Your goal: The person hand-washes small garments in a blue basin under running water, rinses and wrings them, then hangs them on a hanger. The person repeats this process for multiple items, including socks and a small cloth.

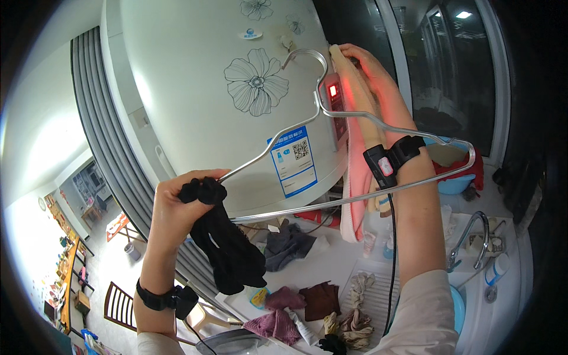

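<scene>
My left hand grips the left end of a metal clothes hanger, together with a bunched black cloth item that hangs below my fingers. The hanger is tilted, its hook up and its right end passing in front of my right forearm. High on the right, my right hand has its fingers around the top of a pale yellow and pink towel. The towel hangs beside the white cylindrical water heater, next to its red-lit display panel. Part of the right hand is hidden behind the towel.
Below is a white washbasin counter with a ribbed washboard. Purple knitted cloth, brown cloth, a dark grey garment and a white tube lie there. A curved faucet and a blue basin are at right.
</scene>
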`<state>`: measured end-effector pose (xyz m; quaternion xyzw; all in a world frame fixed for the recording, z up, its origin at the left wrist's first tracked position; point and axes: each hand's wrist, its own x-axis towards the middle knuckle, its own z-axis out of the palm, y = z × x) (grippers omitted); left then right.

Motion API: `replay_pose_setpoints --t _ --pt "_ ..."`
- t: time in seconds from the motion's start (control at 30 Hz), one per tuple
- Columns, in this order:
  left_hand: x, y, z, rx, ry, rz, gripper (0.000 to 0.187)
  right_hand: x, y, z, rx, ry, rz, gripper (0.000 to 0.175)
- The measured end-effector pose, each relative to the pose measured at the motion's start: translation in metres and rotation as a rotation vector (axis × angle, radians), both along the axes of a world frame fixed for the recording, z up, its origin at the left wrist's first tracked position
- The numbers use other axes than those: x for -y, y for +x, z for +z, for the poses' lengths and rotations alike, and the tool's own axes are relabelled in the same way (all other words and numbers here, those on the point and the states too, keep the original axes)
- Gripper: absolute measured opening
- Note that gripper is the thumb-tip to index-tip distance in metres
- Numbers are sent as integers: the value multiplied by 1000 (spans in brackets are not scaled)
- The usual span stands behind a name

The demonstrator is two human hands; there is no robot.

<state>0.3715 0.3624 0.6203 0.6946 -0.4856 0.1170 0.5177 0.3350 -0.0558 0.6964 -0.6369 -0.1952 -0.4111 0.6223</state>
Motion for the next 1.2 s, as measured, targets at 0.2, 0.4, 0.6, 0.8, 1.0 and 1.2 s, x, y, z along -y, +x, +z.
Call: replay_pose_setpoints --t 0.2,0.4,0.6,0.8,1.0,1.2 --pt "5 0 1 -5 -34 -45 28 31 12 6 -116 -136 -255 26" --pt "15 -2 4 -21 -55 -78 28 15 1 0 -226 -169 -231 43" --pt "24 1 5 -73 -52 -93 27 15 -8 4 -268 -281 -322 48" --pt "24 3 6 -60 -47 -115 26 -3 -6 24 -237 -523 -1028 48" --pt "26 2 10 -84 -35 -108 28 10 22 -7 -62 -435 -919 59" --pt "40 3 15 -136 -48 -134 29 24 34 -35 154 -395 -546 67"
